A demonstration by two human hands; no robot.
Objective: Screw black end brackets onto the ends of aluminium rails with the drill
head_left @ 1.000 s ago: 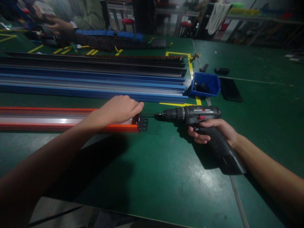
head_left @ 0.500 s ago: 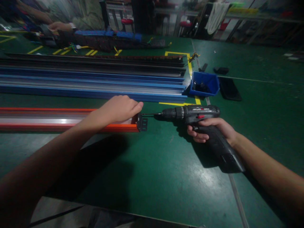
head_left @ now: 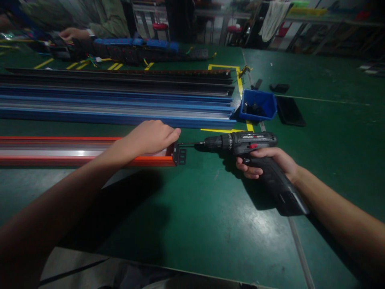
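- Right hand (head_left: 278, 160), right of centre: fingers wrapped round cordless drill (head_left: 255, 139); bit (head_left: 189, 143) points frame-left, roughly along orange channel's (head_left: 147, 161) long axis.
- Black end bracket (head_left: 175, 155), mid-frame: left of drill grip, at bit tip.
- Left hand (head_left: 155, 135) nearer, over channel end; fingertips hidden, pinch can't tell.

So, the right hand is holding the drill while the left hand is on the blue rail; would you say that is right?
Not quite: the head view shows the left hand on the orange rail, not a blue one. The right hand is indeed holding the drill.
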